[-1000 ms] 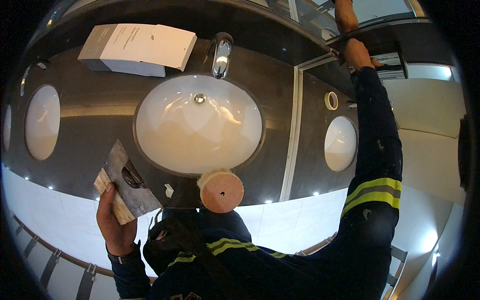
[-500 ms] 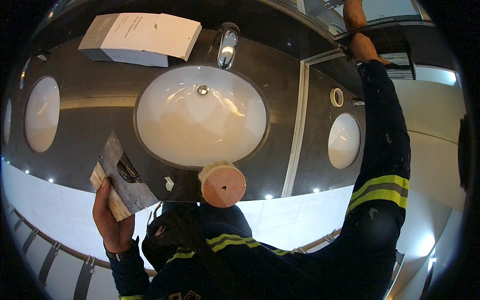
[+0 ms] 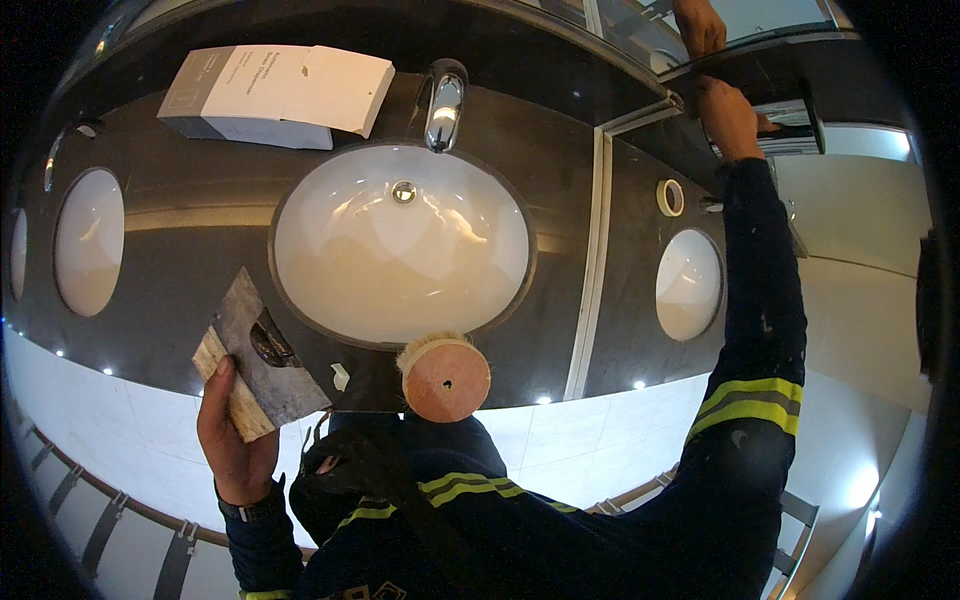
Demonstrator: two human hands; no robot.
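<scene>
In my left hand (image 3: 235,445), at the lower left, is a wide putty scraper (image 3: 297,388) with a worn wooden back edge. My thumb presses on that wood, and a dark lump of paste (image 3: 271,343) sits on the grey metal blade. My right arm reaches far up to the right, where my right hand (image 3: 730,118) is close against the dark wall ledge below the mirror (image 3: 775,25). Its fingers look curled; what they hold, if anything, is hidden. A reflection of the hand shows above it.
A white sink (image 3: 400,270) is set in the dark counter (image 3: 565,190), with a chrome tap (image 3: 445,108) behind. A white box (image 3: 290,90) lies back left. A round wooden brush (image 3: 447,382) sits near the front edge beside a white scrap (image 3: 340,377). A tape roll (image 3: 670,198) stands right.
My right hand has come slightly lower along the wall. My left hand and the scraper have shifted a little to the right. The whole view has tilted slightly.
</scene>
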